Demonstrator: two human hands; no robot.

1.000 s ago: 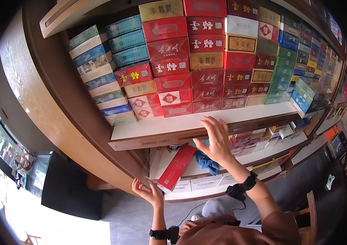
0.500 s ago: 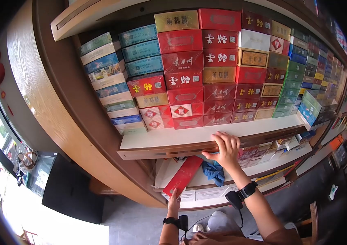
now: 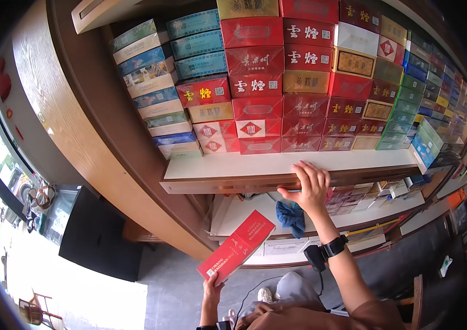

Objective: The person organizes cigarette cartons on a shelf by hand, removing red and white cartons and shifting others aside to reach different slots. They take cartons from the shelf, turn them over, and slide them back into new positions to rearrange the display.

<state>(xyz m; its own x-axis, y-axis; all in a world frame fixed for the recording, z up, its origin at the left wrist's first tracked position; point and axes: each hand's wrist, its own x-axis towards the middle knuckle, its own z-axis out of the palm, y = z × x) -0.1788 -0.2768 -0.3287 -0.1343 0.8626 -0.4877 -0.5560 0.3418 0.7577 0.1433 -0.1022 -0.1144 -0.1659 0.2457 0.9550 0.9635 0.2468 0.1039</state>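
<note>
As right hand (image 3: 310, 186) clasps wooden shelf (image 3: 217, 185), left hand (image 3: 211, 284) holds rectangular red carton (image 3: 236, 246).

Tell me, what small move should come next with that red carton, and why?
Probably bring the right hand down to steady the free end of the red carton. The left hand holds the long carton by its bottom end only, tilted and clear of the lower shelf, while the right hand grips the upper shelf at its edge.

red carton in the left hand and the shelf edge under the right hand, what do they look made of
The red carton looks like printed cardboard, perhaps film-wrapped: crisp edges, faint sheen. The shelf edge seems brown wood or wood-look laminate, judging by its grain streaks.
</note>
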